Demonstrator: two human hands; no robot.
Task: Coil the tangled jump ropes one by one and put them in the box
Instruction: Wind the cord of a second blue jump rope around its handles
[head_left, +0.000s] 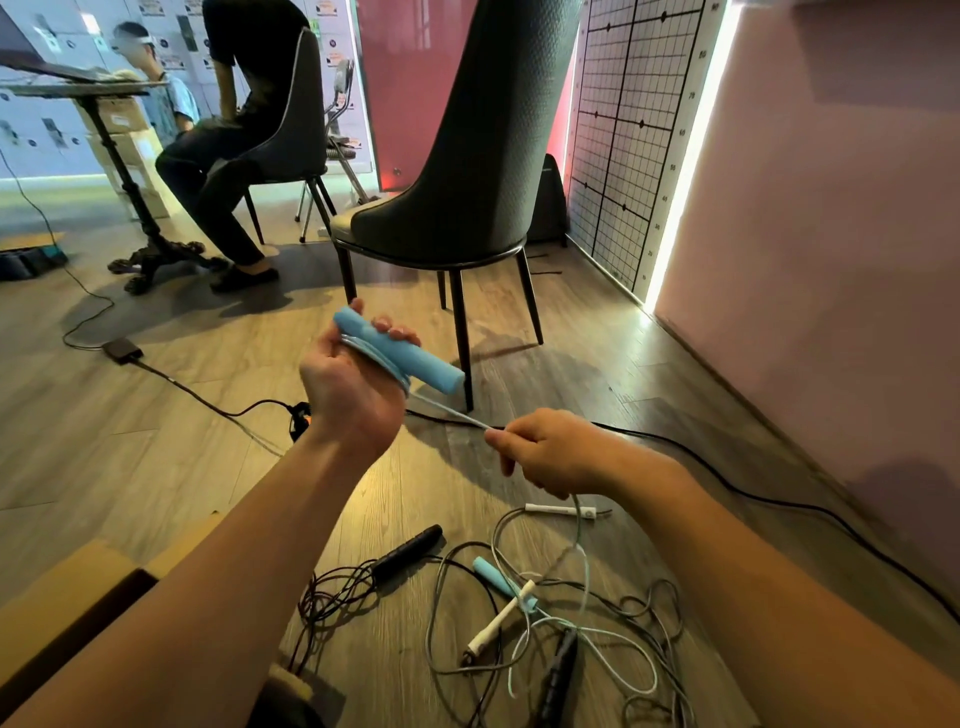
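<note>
Head view: blue handle (400, 356) between left fingers (402, 332)

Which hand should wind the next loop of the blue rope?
Probably the right hand: its fingers pinch the taut blue rope. The left hand is full, gripping the blue handle and the coils.

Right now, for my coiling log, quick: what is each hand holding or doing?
Left hand: closed around the blue handle.
Right hand: pinching the pale blue rope running from that handle.
</note>
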